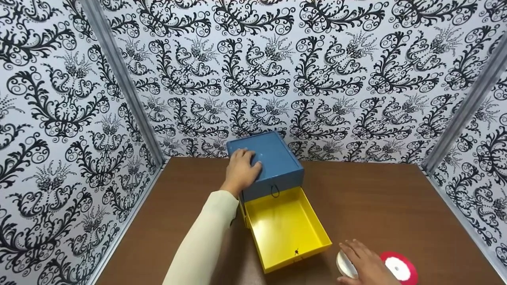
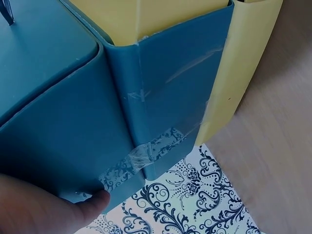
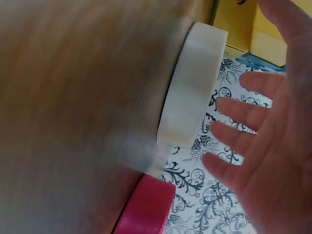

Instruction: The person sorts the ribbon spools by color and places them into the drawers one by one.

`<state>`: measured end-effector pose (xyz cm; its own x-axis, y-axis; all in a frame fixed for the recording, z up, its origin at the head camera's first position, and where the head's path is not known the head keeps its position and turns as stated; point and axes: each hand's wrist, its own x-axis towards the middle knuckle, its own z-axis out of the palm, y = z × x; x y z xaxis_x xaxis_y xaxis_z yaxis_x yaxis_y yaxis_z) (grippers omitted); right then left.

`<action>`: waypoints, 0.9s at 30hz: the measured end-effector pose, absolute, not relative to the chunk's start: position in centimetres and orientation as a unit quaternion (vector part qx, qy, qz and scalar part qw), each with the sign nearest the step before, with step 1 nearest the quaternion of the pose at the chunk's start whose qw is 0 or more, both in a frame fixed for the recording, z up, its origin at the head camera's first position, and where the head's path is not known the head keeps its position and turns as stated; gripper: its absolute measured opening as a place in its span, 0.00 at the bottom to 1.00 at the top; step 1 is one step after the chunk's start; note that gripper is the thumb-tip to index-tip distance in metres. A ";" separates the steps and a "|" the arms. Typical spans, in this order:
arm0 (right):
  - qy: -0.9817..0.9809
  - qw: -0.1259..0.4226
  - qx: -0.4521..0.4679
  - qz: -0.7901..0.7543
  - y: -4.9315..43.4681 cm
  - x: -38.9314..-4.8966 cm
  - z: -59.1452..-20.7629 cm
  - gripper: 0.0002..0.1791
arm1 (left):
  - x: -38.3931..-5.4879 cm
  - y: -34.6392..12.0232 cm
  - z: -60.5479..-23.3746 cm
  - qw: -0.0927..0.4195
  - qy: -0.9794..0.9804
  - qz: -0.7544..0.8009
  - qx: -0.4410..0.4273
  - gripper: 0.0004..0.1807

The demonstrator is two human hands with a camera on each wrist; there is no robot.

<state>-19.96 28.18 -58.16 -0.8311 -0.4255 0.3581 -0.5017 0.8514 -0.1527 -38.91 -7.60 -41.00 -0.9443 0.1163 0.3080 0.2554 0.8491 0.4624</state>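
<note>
My left hand (image 1: 242,168) rests on top of a blue box (image 1: 273,152), fingers spread over its left side; its thumb shows at the lower left of the left wrist view. From below the blue front, a yellow drawer (image 1: 287,225) extends toward me. My right hand (image 1: 368,263) hovers by a roll of white ribbon (image 1: 345,266). In the right wrist view its fingers are outstretched beside the white roll (image 3: 192,85), with a gap between them. A roll of pink-red ribbon (image 1: 412,273) with a white centre lies just right of that hand.
A dark cord loop (image 1: 275,191) hangs on the box's blue front. At the drawer's near wall sits a small dark fastening (image 1: 296,251). Patterned wall panels (image 1: 261,71) enclose the brown table (image 1: 380,202) at the back and both sides.
</note>
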 end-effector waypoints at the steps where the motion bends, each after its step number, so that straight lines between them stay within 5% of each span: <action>1: -0.954 0.141 0.236 0.123 28.2 -19.9 -58.2 0.48 | -38.9 -7.6 -41.0 0.135 -0.952 -0.256 -0.097 0.25; 5: -0.964 0.095 0.216 0.125 28.1 -19.9 -58.2 0.51 | -38.8 -7.7 -40.9 0.137 -0.952 -0.257 -0.095 0.26; 14: -0.946 0.163 0.262 0.103 28.6 -20.0 -59.0 0.51 | -38.9 -7.6 -41.0 0.137 -0.951 -0.259 -0.097 0.26; 27: -0.980 0.049 0.169 0.087 28.4 -20.2 -58.6 0.52 | -38.5 -7.6 -40.9 0.148 -0.947 -0.262 -0.109 0.25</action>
